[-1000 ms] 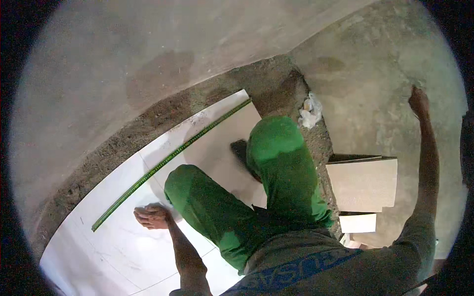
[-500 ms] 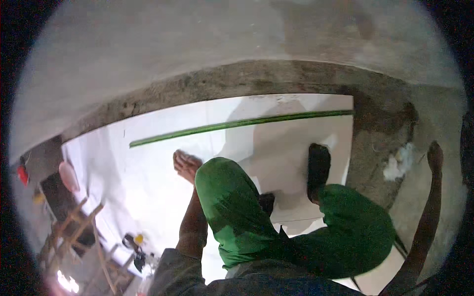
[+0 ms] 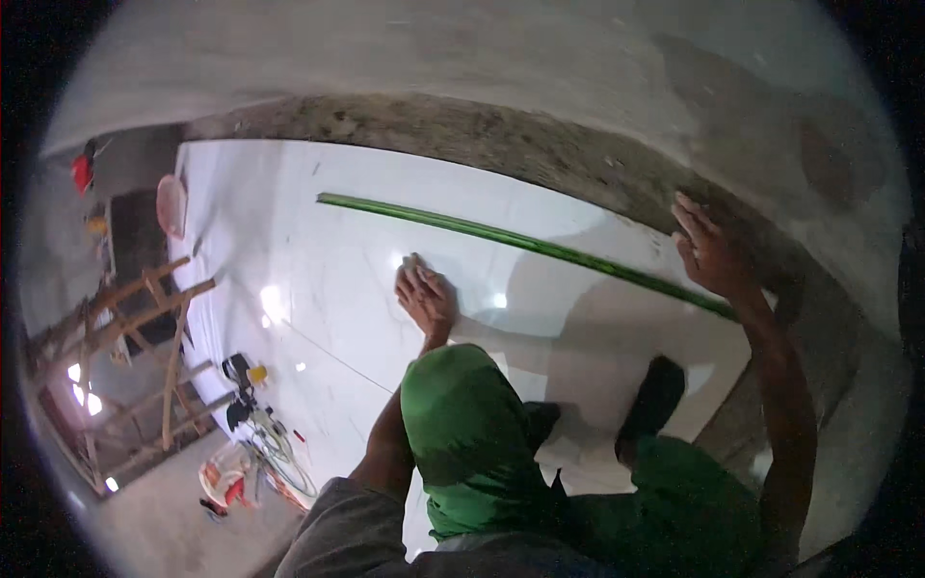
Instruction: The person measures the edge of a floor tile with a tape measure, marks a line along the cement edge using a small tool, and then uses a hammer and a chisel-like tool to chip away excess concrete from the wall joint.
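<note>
My left hand rests on the glossy white tile floor, its fingers stretched forward and slightly bent. A small pale spot shows at its fingertips, too small to make out. Beyond that hand, a long green straight bar lies across the tiles, apart from the fingers. My right hand is open with fingers apart, by the tiles' far edge and the bare cement strip. It holds nothing, and the bar's right end reaches close to its forearm.
A pink basin stands at the tiles' left edge. Wooden framing stands at the left, with a dark tool with a yellow part, coiled cable and a plastic bag nearby. My shoe is on the tiles.
My right hand has come from far out at the right to the tiles' far edge. The view has turned, so the bar now slopes down to the right. My left hand stays on the tiles.
</note>
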The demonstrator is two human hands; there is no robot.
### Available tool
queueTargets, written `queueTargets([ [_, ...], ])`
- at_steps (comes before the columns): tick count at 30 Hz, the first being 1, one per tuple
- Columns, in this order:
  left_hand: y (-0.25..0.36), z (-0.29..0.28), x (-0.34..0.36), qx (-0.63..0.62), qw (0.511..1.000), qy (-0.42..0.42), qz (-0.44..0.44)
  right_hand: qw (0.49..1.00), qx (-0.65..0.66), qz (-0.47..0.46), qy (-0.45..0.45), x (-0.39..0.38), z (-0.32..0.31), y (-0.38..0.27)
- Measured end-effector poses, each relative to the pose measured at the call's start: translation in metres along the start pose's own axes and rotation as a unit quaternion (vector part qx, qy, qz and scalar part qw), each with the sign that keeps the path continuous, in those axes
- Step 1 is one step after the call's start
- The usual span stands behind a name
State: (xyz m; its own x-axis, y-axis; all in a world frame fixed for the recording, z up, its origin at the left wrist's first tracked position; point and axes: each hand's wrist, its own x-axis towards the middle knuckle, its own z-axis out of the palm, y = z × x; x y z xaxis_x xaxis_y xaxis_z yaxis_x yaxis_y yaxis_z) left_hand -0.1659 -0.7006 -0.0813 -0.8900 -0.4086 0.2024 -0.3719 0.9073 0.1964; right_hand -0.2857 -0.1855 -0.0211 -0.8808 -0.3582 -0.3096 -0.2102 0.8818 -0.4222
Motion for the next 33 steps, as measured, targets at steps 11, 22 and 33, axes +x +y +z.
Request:
queueTargets([
  [11,-0.003,-0.032,0.028,-0.075,0.980,-0.073,-0.169,0.956,-0.070,-0.283,-0.024,0.191,0.006,-0.126],
  [22,-0.021,-0.037,0.026,-0.034,0.979,0.028,-0.197,0.942,-0.006,-0.336,0.013,0.324,0.083,-0.276],
  [33,-0.029,-0.027,0.027,-0.015,0.979,-0.004,-0.204,0.936,-0.031,-0.350,0.006,0.394,0.069,-0.366],
])
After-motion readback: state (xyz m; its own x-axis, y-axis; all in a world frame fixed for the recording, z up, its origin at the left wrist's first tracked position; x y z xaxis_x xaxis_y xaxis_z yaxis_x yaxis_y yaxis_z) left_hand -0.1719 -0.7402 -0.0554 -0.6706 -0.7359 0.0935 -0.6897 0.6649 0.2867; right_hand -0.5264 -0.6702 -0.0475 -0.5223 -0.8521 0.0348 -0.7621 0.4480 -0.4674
